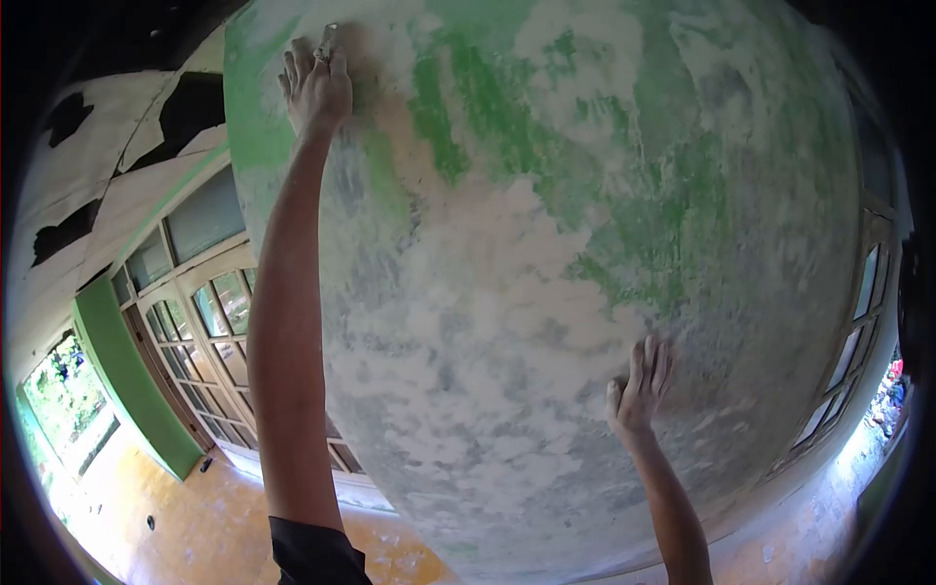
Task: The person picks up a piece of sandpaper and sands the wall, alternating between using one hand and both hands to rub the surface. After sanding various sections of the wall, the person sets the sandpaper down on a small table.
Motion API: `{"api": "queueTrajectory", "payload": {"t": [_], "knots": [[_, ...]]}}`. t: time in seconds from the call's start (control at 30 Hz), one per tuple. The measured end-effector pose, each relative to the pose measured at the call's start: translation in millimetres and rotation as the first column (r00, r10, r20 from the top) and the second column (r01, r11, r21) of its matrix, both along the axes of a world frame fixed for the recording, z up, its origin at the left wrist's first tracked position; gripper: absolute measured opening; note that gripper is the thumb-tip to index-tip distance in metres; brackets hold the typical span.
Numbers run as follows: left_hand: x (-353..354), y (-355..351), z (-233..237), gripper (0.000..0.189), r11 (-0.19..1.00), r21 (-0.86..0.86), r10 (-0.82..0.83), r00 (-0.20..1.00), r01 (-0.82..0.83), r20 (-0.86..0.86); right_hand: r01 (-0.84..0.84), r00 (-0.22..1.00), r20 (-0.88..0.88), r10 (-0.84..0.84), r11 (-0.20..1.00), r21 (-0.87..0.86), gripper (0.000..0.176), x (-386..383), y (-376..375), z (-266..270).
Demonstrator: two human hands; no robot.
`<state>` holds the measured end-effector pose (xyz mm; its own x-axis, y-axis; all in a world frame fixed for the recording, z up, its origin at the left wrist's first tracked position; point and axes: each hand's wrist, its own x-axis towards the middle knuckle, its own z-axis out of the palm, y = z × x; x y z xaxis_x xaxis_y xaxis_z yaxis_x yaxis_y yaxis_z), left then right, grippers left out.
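Note:
My left hand (318,86) is raised high against the wall (487,322), near its upper left edge. Its fingers are spread, and something small and shiny, perhaps a ring, shows on one of them. Whether anything lies under the palm is hidden. Lower and to the right, my right hand (643,385) rests on the same wall, fingers stretched upward and thumb apart; its fingertips look whitish. Patches of green paint (487,107) remain on the upper wall, among pale, blotchy white and grey areas.
Left of the wall stand glazed wooden doors (210,322) and a green pillar (136,375). The ceiling (107,156) has dark broken holes. A window (843,356) is at the right. Below lies a yellowish floor (195,517) with small dark objects.

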<state>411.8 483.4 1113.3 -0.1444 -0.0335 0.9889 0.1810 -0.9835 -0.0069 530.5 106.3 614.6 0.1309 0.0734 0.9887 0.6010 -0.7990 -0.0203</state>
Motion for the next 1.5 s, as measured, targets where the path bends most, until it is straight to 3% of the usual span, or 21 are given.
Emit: {"api": "queueTrajectory", "payload": {"t": [0.03,0.1,0.23,0.3,0.33,0.4,0.53,0.67,0.77,0.83,0.93,1.03,1.2,1.37,1.5], "knots": [[6.5,-2.9,8.0,0.056,1.0,0.004,-0.007,1.0,0.007,0.013,-0.001,1.0,0.001,0.001,1.0,-0.006,0.063,0.7,0.4,-5.4],[19.9,-1.3,15.9,0.055,0.984,-0.047,0.175,0.98,-0.171,0.09,-0.002,1.0,0.014,0.002,1.0,-0.023,0.063,1.1,1.1,-12.3],[29.0,-9.6,30.7,0.057,0.984,-0.009,0.178,0.974,-0.179,0.137,-0.001,0.999,0.043,0.001,1.0,-0.007,0.061,-0.7,3.3,-13.7],[32.3,-22.8,35.8,0.055,0.964,0.053,0.255,0.962,-0.261,0.098,-0.001,0.999,0.049,0.002,1.0,-0.03,0.063,1.2,1.9,-14.1],[26.6,-52.4,26.9,0.05,0.983,0.103,0.154,0.988,-0.154,0.009,0.003,0.999,0.051,-0.001,0.999,-0.039,0.063,3.3,0.7,-13.0],[41.7,-93.8,2.9,0.05,0.97,0.229,0.077,0.997,-0.078,0.014,-0.026,0.998,0.049,0.026,1.0,-0.017,0.063,1.5,1.0,-14.8],[58.2,-162.3,-51.0,0.05,0.836,0.547,0.063,0.984,0.041,-0.169,-0.045,0.997,0.061,0.043,0.999,0.025,0.061,3.2,4.7,-13.7],[49.4,-140.1,-43.5,0.05,0.835,0.549,0.066,0.984,0.037,-0.167,-0.057,0.998,0.039,0.056,0.998,0.017,0.061,5.6,1.9,-15.3],[19.5,-96.7,-43.3,0.05,0.938,0.342,0.002,0.988,0.052,-0.158,-0.038,0.999,-0.01,0.038,0.999,-0.003,0.063,-2.4,-0.4,-6.1],[5.3,-59.1,-46.6,0.05,0.974,0.225,0.04,0.996,-0.02,-0.081,0.001,1.0,-0.005,-0.002,1.0,-0.008,0.066,-4.2,5.4,21.8],[-8.5,-21.6,-62.1,0.053,0.993,0.087,0.08,0.997,-0.077,-0.025,0.024,0.999,0.025,-0.023,0.999,-0.026,0.068,-17.8,16.9,104.1],[0.9,-10.4,-81.9,0.052,0.993,0.116,0.001,0.997,-0.011,0.083,-0.052,0.985,0.163,0.064,0.996,-0.073,0.069,-13.5,34.7,192.9],[2.0,-28.4,-133.8,0.051,0.989,0.119,0.078,0.994,-0.086,0.074,-0.096,0.917,0.371,0.144,0.985,-0.146,0.067,-13.2,67.2,313.2],[-0.6,-27.1,-130.2,0.053,0.983,0.177,0.04,0.998,-0.048,0.051,-0.049,0.863,0.493,0.115,0.988,-0.144,0.06,-9.5,88.0,366.3],[0.5,-24.3,-73.6,0.056,0.984,0.139,0.101,0.992,-0.111,0.078,-0.016,0.874,0.482,0.064,0.995,-0.102,0.058,-11.3,89.9,364.7]]}}
